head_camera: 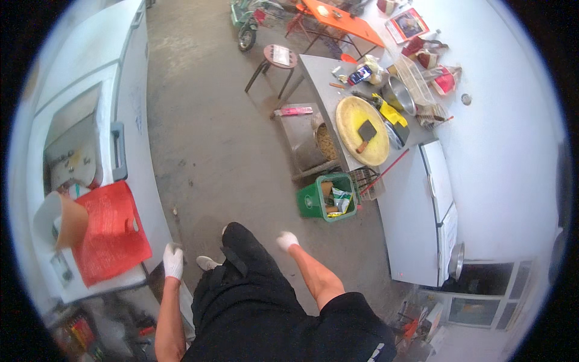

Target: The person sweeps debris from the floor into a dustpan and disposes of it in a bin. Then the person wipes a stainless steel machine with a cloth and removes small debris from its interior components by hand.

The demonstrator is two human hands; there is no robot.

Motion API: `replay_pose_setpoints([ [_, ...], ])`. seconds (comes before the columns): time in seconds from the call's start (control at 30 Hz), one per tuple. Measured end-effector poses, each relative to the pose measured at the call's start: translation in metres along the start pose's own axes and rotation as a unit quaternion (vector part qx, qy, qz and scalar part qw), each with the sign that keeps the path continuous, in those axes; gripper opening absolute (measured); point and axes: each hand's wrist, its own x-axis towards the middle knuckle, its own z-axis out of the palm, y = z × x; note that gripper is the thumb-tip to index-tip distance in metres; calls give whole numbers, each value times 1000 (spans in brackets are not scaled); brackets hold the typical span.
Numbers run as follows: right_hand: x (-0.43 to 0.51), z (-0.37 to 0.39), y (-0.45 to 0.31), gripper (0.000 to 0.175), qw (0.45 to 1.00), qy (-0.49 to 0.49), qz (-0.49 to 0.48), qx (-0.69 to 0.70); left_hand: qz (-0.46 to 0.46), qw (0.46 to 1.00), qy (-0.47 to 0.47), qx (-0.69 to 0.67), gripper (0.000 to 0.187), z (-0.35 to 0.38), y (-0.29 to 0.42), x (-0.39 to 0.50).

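My left hand [173, 262], in a white knit glove, hangs beside the end of a white chest freezer [131, 117], with its fingers curled together. I see nothing held in it. My right hand [287, 240], gloved the same way, is a loose fist over the concrete floor, apart from everything around it. Closest to it stands a green waste bin [312, 201] with packaging inside. A red woven sheet [113, 231] and a white tub [72, 219] lie on the freezer near my left hand.
A cleaver [367, 131] lies on a round chopping board [346, 115] on a metal table [312, 68]. A stool [267, 52], a scooter [246, 36] and an orange folding table [362, 29] stand farther ahead. A white refrigerator [407, 212] is at right.
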Motion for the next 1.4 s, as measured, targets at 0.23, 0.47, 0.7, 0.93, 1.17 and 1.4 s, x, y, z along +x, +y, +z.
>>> replay_pose_setpoints([
  [0.23,62,-11,62,34,998,-9,48,-31,-71,997,13,29,18,24,-7,28],
  [0.47,199,-104,-1,38,990,94,-103,33,-264,954,77,-123,21,63,-27,68],
  [0.7,282,-247,-61,37,995,31,-78,63,-207,963,162,-65,22,116,45,84],
  [0.93,305,-260,-60,34,990,55,-125,-23,-209,957,196,-46,20,141,87,93],
  [1.17,312,-233,-27,35,983,-29,-125,-131,-178,947,263,-47,23,147,33,58],
  [1.4,331,-221,-58,34,993,-74,-88,27,-309,905,271,-109,20,147,10,-31],
])
